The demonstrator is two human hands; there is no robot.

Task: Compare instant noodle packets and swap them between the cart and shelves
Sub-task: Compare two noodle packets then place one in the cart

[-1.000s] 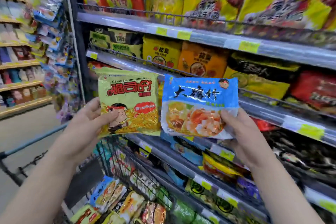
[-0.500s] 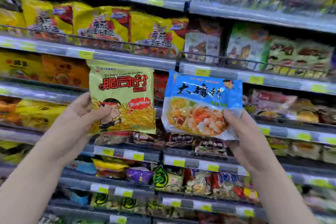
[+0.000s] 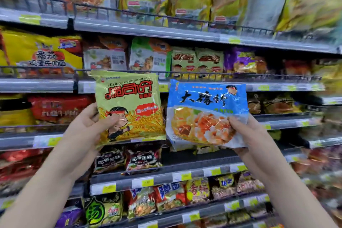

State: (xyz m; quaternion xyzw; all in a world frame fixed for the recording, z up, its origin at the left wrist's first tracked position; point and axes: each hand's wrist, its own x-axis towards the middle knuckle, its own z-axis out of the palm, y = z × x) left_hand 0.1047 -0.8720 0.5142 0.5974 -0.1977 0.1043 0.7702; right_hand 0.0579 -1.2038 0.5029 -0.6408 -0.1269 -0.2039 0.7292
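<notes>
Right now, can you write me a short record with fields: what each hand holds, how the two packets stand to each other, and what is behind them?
left hand: grips the yellow-green packet at its lower left edge, thumb on the front
right hand: grips the blue packet at its lower right corner
packets: both held up, fronts to the camera, side by side; whether their edges touch, cannot tell
background: shelves full of noodle packets, yellow price tags on the rails

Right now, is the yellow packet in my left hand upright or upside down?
Upright: on the yellow packet the title reads right way up; the left hand grips its left edge.
</notes>
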